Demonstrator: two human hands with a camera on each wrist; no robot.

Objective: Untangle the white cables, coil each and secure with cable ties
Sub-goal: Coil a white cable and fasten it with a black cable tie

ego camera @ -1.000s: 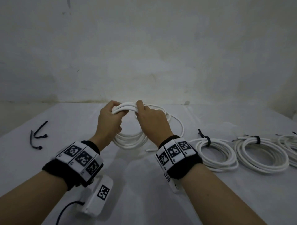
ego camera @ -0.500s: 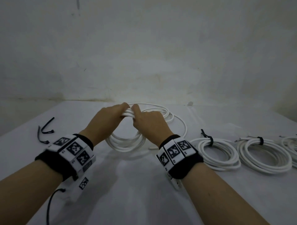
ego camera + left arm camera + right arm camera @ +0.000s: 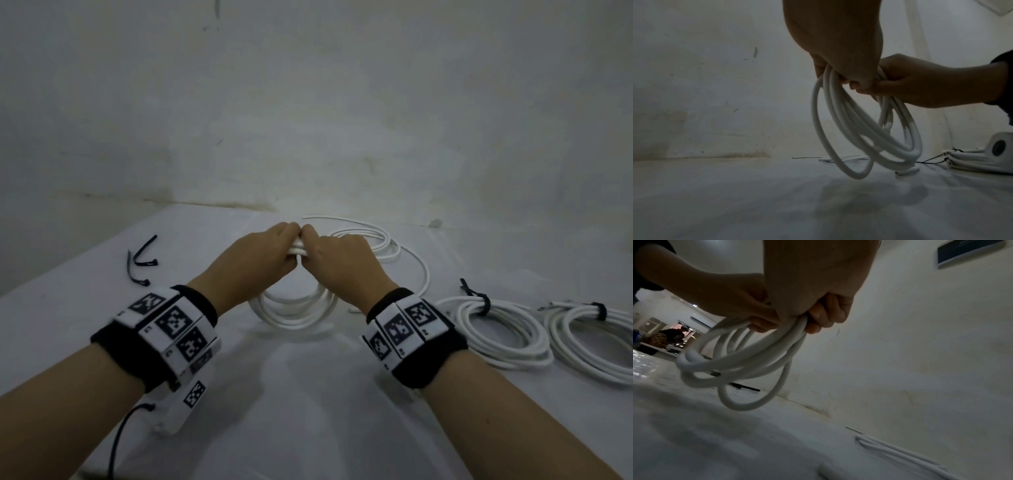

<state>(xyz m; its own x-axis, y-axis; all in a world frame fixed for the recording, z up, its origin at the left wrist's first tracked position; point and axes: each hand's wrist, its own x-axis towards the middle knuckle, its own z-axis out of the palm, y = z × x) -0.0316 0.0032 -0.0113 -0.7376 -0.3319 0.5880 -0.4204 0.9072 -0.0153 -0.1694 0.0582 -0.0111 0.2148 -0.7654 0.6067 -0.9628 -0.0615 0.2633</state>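
Note:
A white cable coil [image 3: 294, 308] hangs upright just above the white table, gripped at its top by both hands side by side. My left hand [image 3: 263, 257] curls round the bundled strands from the left, and my right hand [image 3: 329, 253] curls round them from the right, knuckles nearly touching. In the left wrist view the coil [image 3: 869, 129] dangles in several loops below the two fists. The right wrist view shows the same loops [image 3: 744, 360] under my fingers [image 3: 824, 318]. Another loose white cable [image 3: 387, 246] lies flat behind my right hand. Two black cable ties [image 3: 140, 263] lie at the left.
Two tied white coils [image 3: 493, 332] [image 3: 589, 339], each with a black tie, lie at the right on the white table [image 3: 308, 411]. A wall rises close behind the table. In the right wrist view another person [image 3: 674, 334] sits far off.
Both hands have moved forward and lower with the coil, closing together until they nearly touch. The coil's bottom has come down close to the table.

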